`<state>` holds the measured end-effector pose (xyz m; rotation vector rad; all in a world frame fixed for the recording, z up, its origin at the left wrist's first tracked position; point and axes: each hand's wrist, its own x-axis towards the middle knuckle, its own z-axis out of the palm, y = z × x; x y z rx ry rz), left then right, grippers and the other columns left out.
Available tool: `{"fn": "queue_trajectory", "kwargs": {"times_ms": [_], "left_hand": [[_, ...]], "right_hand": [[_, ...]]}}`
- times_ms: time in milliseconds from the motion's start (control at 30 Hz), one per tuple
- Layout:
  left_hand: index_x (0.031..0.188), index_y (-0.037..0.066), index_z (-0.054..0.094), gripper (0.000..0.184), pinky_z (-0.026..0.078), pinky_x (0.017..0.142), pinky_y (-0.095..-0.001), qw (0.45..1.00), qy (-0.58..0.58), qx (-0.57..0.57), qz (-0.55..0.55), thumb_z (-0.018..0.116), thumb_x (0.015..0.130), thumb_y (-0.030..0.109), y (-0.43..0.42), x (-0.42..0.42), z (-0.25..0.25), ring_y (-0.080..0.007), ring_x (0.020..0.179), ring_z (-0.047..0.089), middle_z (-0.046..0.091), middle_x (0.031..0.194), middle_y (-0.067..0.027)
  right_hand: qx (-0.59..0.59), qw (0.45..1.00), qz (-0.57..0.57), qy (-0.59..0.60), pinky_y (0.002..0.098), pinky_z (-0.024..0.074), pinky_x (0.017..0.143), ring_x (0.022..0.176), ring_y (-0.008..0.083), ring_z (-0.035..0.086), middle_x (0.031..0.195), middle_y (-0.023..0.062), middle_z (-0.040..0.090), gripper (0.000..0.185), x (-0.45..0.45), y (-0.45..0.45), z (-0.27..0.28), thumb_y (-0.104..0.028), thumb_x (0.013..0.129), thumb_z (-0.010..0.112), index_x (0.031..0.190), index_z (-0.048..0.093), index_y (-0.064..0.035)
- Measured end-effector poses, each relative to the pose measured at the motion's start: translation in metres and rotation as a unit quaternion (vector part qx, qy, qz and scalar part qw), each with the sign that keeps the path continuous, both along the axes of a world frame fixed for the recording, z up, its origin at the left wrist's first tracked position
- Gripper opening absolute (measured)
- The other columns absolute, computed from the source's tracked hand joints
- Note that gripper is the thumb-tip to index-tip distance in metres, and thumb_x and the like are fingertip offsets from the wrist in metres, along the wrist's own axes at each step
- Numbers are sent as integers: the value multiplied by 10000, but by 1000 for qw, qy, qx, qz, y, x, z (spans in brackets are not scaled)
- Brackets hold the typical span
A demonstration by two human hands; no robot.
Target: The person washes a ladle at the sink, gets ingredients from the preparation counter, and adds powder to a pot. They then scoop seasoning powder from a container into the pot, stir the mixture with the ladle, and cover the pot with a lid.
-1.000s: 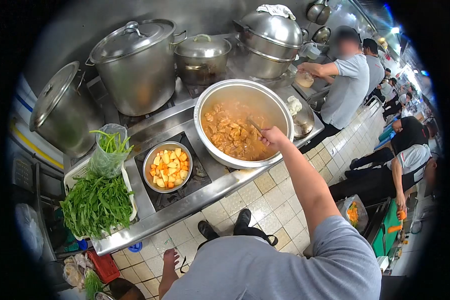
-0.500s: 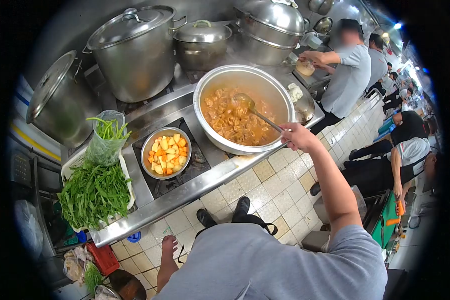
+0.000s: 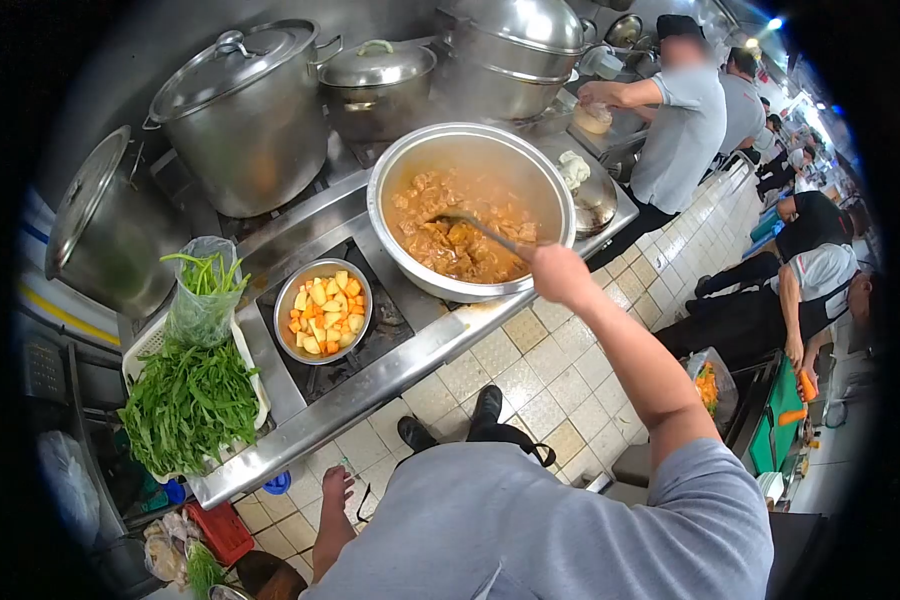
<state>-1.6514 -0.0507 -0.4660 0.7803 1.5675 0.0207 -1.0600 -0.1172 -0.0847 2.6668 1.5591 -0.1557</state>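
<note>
My right hand point(image 3: 562, 275) is wrapped round the handle of a long metal ladle point(image 3: 498, 240). The ladle's bowl end is sunk in a brown-orange meat stew point(image 3: 432, 212), partly hidden by it. A large, wide pot point(image 3: 560, 190) holds the stew and stands on the stove. Down by my left side, my left hand point(image 3: 337, 488) hangs over the floor, fingers loosely apart, with nothing visible in it. Nearer to me on the stove, left of the pot, a metal bowl point(image 3: 282, 335) contains cut yellow and orange chunks.
A white basket point(image 3: 261, 395) carries leafy greens point(image 3: 185, 410) and a plastic bag of green stems point(image 3: 205, 285). Lidded stockpots point(image 3: 240, 130) line the back, beside a stacked steamer point(image 3: 510, 70). Co-workers point(image 3: 685, 130) stand to the right. A red crate point(image 3: 222, 532) sits on the floor.
My right hand has moved left over the pot's near rim, pushing the ladle leftward and deeper into the stew. The camera view has shifted slightly. My left hand stays hanging.
</note>
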Motion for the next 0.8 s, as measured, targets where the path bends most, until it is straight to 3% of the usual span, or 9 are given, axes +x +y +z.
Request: {"fn": "queue_trajectory", "kwargs": {"times_ms": [67, 200, 267, 333, 400, 500, 633, 700, 800], "left_hand": [[1175, 162, 517, 295, 477, 750, -422, 1000, -11, 14, 3, 539, 941, 340, 6, 6, -1, -202, 939, 626, 618, 1054, -36], [1186, 170, 512, 301, 474, 759, -430, 1000, -17, 13, 23, 539, 938, 339, 6, 9, -5, -203, 950, 628, 620, 1066, -34], [1193, 172, 512, 308, 475, 762, -432, 999, -20, 7, 25, 540, 936, 341, 1, 6, -5, -205, 954, 629, 621, 1075, -35], [1194, 172, 520, 316, 477, 754, -431, 1000, -1, -10, 19, 549, 934, 349, -6, 1, -5, -205, 952, 632, 624, 1086, -35], [1191, 171, 524, 317, 478, 747, -430, 1000, 11, -20, 16, 552, 932, 352, -12, -5, -9, -205, 945, 634, 626, 1084, -36], [1187, 170, 530, 319, 479, 734, -429, 999, 13, -28, 14, 559, 928, 354, -14, -18, -19, -207, 930, 638, 629, 1076, -39], [1184, 173, 531, 327, 478, 721, -425, 1000, 1, -19, 13, 570, 920, 361, 2, -14, -15, -208, 923, 635, 624, 1068, -39], [1183, 174, 531, 327, 477, 721, -424, 1000, 11, -16, 10, 572, 919, 362, 16, -5, -6, -208, 927, 633, 622, 1065, -36], [1184, 175, 527, 331, 473, 719, -418, 1000, -4, 7, 4, 572, 918, 366, 34, 7, 1, -207, 936, 630, 621, 1061, -32]], "right_hand": [[-35, 999, 16, 8, 456, 545, 788, 922, 348, 666, 978, 190, 672, 543, -12, -13, -4, 23, 787, 517, 1294, 578, -163], [6, 1000, 7, 0, 447, 542, 797, 920, 346, 656, 1110, 159, 636, 488, -16, -46, 31, -10, 814, 546, 1274, 596, -163], [-34, 999, -5, -20, 426, 545, 800, 929, 314, 664, 1109, 142, 651, 543, -12, -63, 70, 7, 823, 499, 1304, 586, -232], [-3, 999, -5, -34, 427, 540, 782, 901, 313, 660, 1019, 122, 665, 493, 6, -85, 90, -32, 823, 563, 1272, 614, -229], [28, 999, -2, -25, 421, 511, 780, 869, 345, 636, 892, 156, 656, 397, 4, -99, 128, -54, 804, 622, 1175, 677, -182], [-23, 998, -50, -27, 428, 509, 769, 863, 335, 637, 889, 142, 665, 383, -7, -109, 165, -74, 784, 647, 1147, 695, -185], [-92, 995, -24, -19, 431, 523, 778, 888, 339, 642, 925, 145, 675, 400, -8, -98, 133, -97, 775, 644, 1158, 688, -203], [-75, 997, -31, -19, 441, 534, 772, 875, 344, 652, 914, 144, 677, 414, 2, -92, 84, -75, 802, 603, 1174, 679, -241], [-28, 999, -32, -8, 438, 549, 753, 858, 337, 665, 924, 149, 679, 432, -3, -80, 59, -63, 822, 568, 1188, 672, -268]]}}
